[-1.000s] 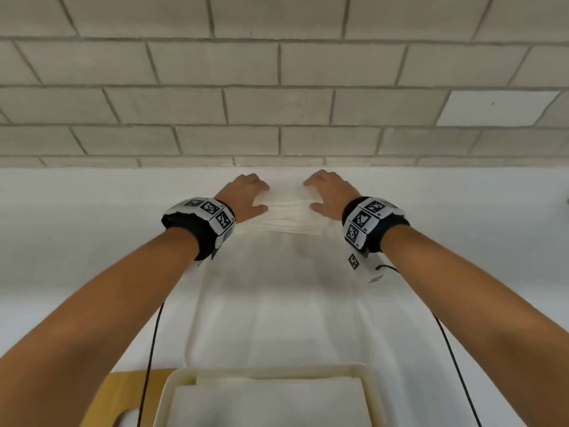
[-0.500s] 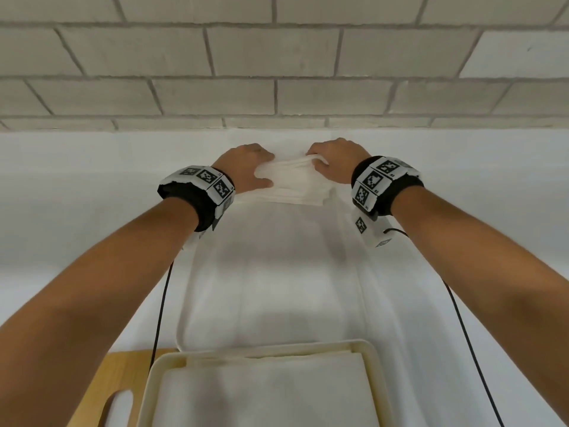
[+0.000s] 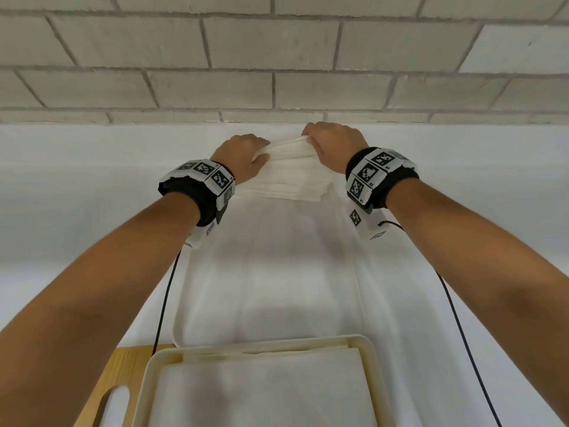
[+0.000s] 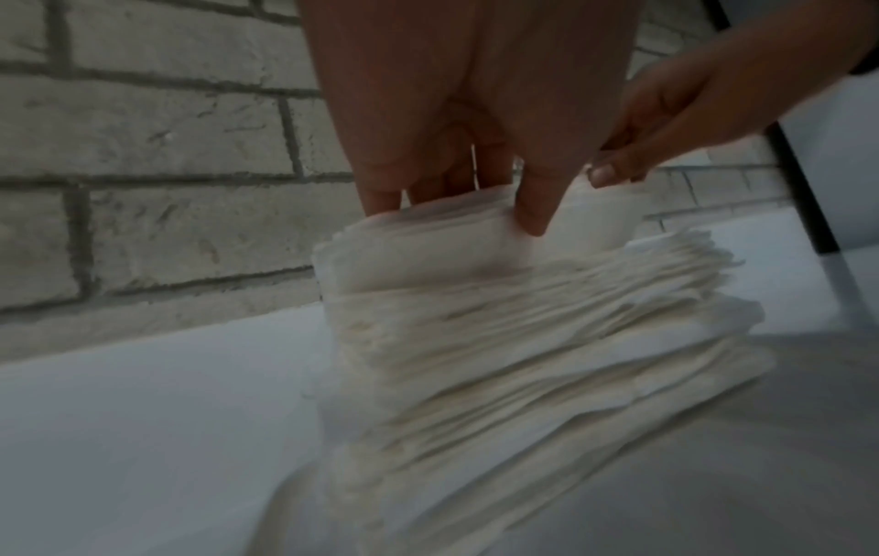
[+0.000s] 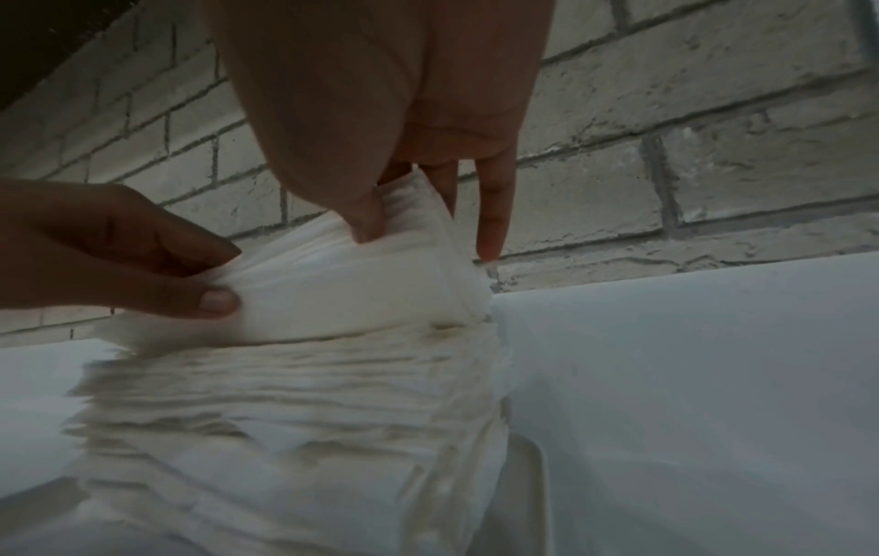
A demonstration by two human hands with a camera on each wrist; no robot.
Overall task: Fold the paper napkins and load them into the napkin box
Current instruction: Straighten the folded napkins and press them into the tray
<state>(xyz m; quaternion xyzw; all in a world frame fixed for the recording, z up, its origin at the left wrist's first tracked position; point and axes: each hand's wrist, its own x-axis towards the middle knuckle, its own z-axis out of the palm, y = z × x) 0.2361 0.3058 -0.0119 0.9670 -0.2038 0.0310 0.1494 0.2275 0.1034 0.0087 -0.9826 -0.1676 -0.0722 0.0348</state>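
Note:
A thick stack of white paper napkins point(image 3: 289, 183) lies on the white table by the brick wall. My left hand point(image 3: 246, 155) pinches the left end of the top few napkins point(image 4: 428, 240), thumb in front and fingers behind. At the other end my right hand point(image 3: 334, 146) pinches the same napkins point(image 5: 361, 278), lifting them slightly off the stack point(image 5: 295, 383). Nearest me stands a cream napkin box point(image 3: 374, 374) with flat white napkins point(image 3: 261, 392) inside.
A grey brick wall point(image 3: 277, 57) rises just behind the stack. A white tray-like sheet point(image 3: 271, 272) runs from the stack toward the box. A wooden board point(image 3: 123, 374) with a handle slot lies under the box at the left. Black wrist cables hang beside both arms.
Both hands have closed on the top napkins and raised them off the stack. The head view has tilted down, showing more of the box.

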